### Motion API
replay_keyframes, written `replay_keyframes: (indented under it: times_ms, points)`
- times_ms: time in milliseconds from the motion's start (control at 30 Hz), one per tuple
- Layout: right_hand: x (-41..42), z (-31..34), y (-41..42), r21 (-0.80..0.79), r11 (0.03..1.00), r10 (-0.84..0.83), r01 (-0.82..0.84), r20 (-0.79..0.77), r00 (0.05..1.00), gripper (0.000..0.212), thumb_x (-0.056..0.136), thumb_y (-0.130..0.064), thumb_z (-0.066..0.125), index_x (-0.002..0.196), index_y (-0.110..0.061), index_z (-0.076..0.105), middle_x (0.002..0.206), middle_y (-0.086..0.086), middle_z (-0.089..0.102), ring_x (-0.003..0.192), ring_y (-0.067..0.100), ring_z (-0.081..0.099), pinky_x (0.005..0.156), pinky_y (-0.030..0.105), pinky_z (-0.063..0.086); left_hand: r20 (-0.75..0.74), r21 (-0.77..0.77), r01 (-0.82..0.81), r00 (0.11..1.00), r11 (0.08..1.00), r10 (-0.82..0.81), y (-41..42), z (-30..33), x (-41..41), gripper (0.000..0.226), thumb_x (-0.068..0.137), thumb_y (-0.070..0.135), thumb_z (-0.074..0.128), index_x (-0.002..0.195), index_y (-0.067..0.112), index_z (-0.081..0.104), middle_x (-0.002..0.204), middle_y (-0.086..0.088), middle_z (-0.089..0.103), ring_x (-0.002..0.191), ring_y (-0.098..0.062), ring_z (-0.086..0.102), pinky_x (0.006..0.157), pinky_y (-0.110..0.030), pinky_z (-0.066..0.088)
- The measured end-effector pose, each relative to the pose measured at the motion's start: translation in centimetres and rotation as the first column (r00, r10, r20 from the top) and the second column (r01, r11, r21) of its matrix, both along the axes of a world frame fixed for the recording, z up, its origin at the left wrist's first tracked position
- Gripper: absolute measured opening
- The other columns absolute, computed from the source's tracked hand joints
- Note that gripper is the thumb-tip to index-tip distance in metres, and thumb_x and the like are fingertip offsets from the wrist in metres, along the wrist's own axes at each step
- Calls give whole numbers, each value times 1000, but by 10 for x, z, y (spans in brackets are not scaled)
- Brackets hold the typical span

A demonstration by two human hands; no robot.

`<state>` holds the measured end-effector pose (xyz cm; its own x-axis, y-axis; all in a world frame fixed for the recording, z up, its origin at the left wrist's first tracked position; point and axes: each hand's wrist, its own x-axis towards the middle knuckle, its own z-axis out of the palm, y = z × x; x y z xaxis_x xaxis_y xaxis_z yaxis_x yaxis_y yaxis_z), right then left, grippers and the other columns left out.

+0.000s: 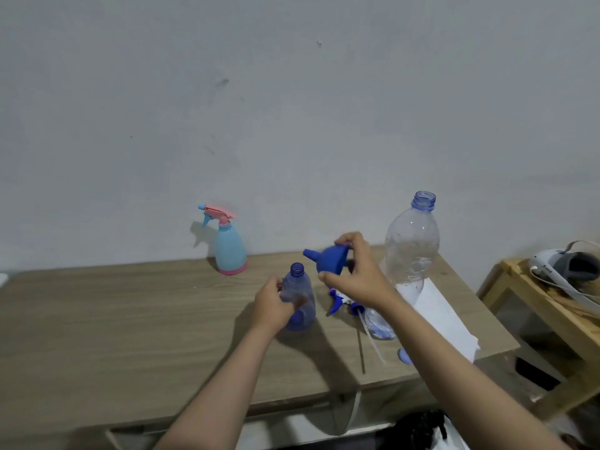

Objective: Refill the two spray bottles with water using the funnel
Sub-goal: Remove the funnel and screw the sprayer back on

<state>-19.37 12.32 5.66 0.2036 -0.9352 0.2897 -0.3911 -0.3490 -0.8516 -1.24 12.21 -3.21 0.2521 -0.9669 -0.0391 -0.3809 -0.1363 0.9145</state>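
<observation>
headset (566, 271) cut off, cap (405, 356) half hidden

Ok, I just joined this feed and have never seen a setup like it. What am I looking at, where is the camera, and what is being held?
There is no machine here: a person works with bare hands, and the single picture comes from a camera on their head, looking forward and down. The left hand grips an open blue spray bottle standing on the wooden table. The fingers of the right hand hold a blue funnel just above it, spout pointing left, not yet in the neck. Its removed trigger head lies beside it. A large clear water bottle, uncapped, stands to the right, and a light blue and pink spray bottle waits by the wall.
</observation>
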Motion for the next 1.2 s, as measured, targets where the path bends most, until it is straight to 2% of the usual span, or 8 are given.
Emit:
replay_keyframes:
  times_ms: [167, 267, 467, 633, 800, 967, 1100, 1200]
  points:
    - [6, -87, 45, 123, 981, -174, 152, 193, 966, 60, 61, -17, 82, 104, -25, 41, 103, -5, 48, 91, 11, 55, 75, 17, 49, 35, -26, -4, 999, 1000, 4, 4, -6, 13, 47, 66, 21, 86, 103, 15, 57, 105, -5, 67, 94, -22, 66, 85, -37, 54]
    - [11, -129, 64, 108, 966, -246, 234, 115, 962, 61, 64, -30, 84, 113, -32, 48, 115, -13, 53, 105, 0, 53, 85, 18, 49, 24, -22, 16, 1000, 1000, -15, 8, -10, 18, 51, 66, 30, 85, 108, 19, 58, 107, 1, 67, 96, -17, 65, 86, -42, 55]
    - [14, -167, 79, 177, 928, -327, 327, -31, 945, 59, 61, -48, 79, 109, -34, 46, 111, -13, 55, 99, 9, 57, 80, 27, 51, 48, -34, 1, 999, 999, 1, 14, -9, 17, 49, 67, 37, 83, 106, 26, 55, 109, 4, 65, 96, -15, 64, 85, -41, 56]
    - [15, -174, 77, 126, 944, -290, 305, -124, 949, 69, 59, -53, 78, 115, -27, 48, 119, -12, 51, 109, 11, 50, 89, 31, 47, 46, -27, -4, 999, 1000, 5, 15, -12, 19, 51, 65, 43, 82, 105, 29, 54, 110, 5, 65, 96, -15, 64, 84, -42, 56]
    - [13, -149, 74, -116, 953, -288, 281, -53, 956, 51, 79, -46, 65, 116, -12, 55, 116, -6, 53, 115, 7, 49, 95, 9, 37, 48, -47, -21, 999, 999, 23, 15, -15, 18, 51, 64, 43, 82, 104, 30, 54, 109, 5, 66, 97, -14, 64, 85, -41, 56]
    - [15, -108, 22, -133, 911, -391, 390, 21, 920, 31, 90, -19, 58, 118, -8, 53, 112, -1, 54, 108, 16, 53, 91, 22, 42, 44, -56, -32, 998, 998, 35, 15, -17, 18, 48, 65, 39, 83, 102, 29, 54, 109, 5, 65, 98, -14, 64, 86, -40, 55]
    - [14, -111, -24, 107, 898, -401, 427, -199, 894, 47, 93, -19, 54, 135, -3, 40, 139, 11, 43, 130, 23, 41, 104, 30, 36, 69, -49, -23, 997, 999, 26, 17, -17, 18, 48, 65, 44, 82, 102, 33, 54, 106, 11, 64, 95, -7, 63, 83, -35, 56]
    - [14, -121, -45, 155, 867, -379, 473, -410, 830, 56, 90, -32, 54, 135, -3, 37, 138, 17, 39, 128, 30, 37, 106, 39, 35, 48, -65, -46, 998, 997, 49, 16, -17, 17, 47, 65, 37, 84, 102, 27, 56, 105, 7, 67, 93, -8, 64, 82, -35, 56]
